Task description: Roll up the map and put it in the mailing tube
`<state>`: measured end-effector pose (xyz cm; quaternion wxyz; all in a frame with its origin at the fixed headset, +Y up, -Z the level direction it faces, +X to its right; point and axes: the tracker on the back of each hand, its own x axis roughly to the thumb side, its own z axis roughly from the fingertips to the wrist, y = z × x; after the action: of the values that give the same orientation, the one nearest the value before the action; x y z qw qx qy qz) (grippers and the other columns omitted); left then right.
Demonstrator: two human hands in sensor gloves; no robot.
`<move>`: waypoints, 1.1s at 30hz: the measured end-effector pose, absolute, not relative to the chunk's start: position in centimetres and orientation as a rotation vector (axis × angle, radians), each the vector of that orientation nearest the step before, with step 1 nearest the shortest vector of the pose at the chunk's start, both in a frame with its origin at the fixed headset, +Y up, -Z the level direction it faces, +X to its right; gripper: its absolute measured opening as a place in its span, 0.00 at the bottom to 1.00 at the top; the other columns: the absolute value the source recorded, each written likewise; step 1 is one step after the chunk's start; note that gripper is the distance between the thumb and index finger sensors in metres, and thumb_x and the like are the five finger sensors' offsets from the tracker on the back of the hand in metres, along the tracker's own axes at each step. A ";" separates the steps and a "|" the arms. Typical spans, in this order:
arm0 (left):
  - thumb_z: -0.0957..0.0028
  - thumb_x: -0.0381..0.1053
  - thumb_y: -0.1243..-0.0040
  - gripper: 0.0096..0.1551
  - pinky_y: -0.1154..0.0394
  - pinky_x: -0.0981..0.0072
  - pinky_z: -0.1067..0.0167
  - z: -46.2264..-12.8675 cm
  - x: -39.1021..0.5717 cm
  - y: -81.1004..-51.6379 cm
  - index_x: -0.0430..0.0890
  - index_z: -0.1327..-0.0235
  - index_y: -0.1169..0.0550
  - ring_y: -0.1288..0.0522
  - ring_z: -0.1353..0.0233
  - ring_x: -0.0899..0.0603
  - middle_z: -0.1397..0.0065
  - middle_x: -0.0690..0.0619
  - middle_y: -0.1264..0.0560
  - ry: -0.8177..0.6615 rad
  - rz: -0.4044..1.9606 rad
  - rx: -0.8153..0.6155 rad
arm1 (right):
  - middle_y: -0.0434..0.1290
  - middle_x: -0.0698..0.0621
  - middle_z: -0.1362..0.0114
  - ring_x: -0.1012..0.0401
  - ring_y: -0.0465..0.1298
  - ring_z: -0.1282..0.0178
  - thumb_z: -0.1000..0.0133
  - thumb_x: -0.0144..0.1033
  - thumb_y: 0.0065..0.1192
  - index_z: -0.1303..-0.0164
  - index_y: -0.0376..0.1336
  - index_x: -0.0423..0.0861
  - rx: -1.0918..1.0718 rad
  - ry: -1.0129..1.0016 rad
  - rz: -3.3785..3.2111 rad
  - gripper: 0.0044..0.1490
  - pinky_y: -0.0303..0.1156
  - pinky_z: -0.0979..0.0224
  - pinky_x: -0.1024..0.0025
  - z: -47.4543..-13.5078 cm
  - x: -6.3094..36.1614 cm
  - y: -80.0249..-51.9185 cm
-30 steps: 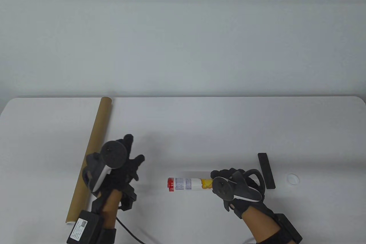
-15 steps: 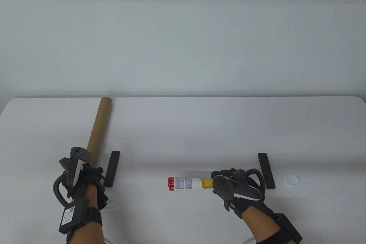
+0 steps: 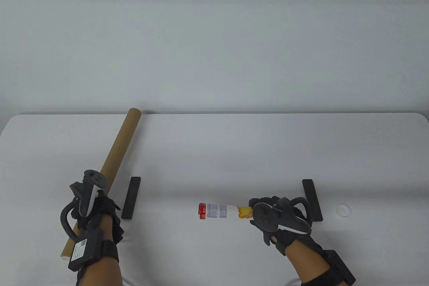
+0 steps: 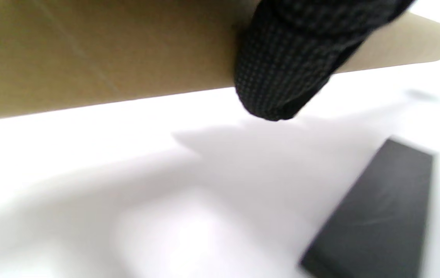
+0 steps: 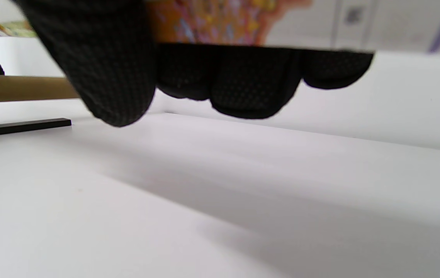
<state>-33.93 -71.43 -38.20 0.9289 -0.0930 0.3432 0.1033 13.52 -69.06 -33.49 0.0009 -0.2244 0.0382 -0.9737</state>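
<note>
Rolled map (image 3: 218, 211) lies roughly left-right over the table's (image 3: 234, 152) near-centre, red end pointing left, yellow end in the right hand (image 3: 278, 219), whose fingers (image 5: 243, 85) wrap around it. Mailing tube (image 3: 117, 152) runs diagonally, far end up-right at the table's back edge, near end bottom-left. Left hand (image 3: 90, 205) grips its lower part, finger (image 4: 281, 69) curled over it. Black bar (image 3: 131, 197) just right of the tube; another black bar (image 3: 312, 200) beside the right hand.

Brown tube (image 3: 117, 149), red-ended white map (image 3: 218, 211)
</note>
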 end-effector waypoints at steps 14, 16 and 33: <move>0.66 0.63 0.17 0.46 0.32 0.49 0.25 -34.4 -26.0 -67.2 0.67 0.36 0.32 0.24 0.25 0.44 0.30 0.61 0.25 0.251 0.218 0.186 | 0.80 0.53 0.49 0.54 0.84 0.54 0.49 0.47 0.80 0.35 0.71 0.44 -0.519 0.319 -3.397 0.35 0.77 0.40 0.47 -34.8 18.6 -64.6; 0.68 0.64 0.16 0.47 0.33 0.50 0.25 -34.2 -25.5 -67.0 0.68 0.36 0.32 0.21 0.32 0.48 0.33 0.61 0.24 0.226 0.202 0.201 | 0.80 0.53 0.49 0.54 0.84 0.54 0.49 0.48 0.80 0.35 0.71 0.44 -0.448 0.340 -3.444 0.35 0.77 0.40 0.47 -35.3 20.2 -63.8; 0.70 0.68 0.17 0.44 0.34 0.51 0.24 -32.8 -23.3 -65.8 0.70 0.39 0.29 0.22 0.32 0.49 0.33 0.61 0.25 0.078 0.108 0.293 | 0.80 0.53 0.48 0.54 0.84 0.53 0.48 0.48 0.80 0.36 0.71 0.44 -0.042 0.111 -3.546 0.34 0.77 0.40 0.48 -37.4 29.1 -65.7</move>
<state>-23.28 -65.84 -32.77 0.9871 0.1457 0.0390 0.0536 29.15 -65.72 -37.41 -0.2018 -0.0115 0.0307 -0.9789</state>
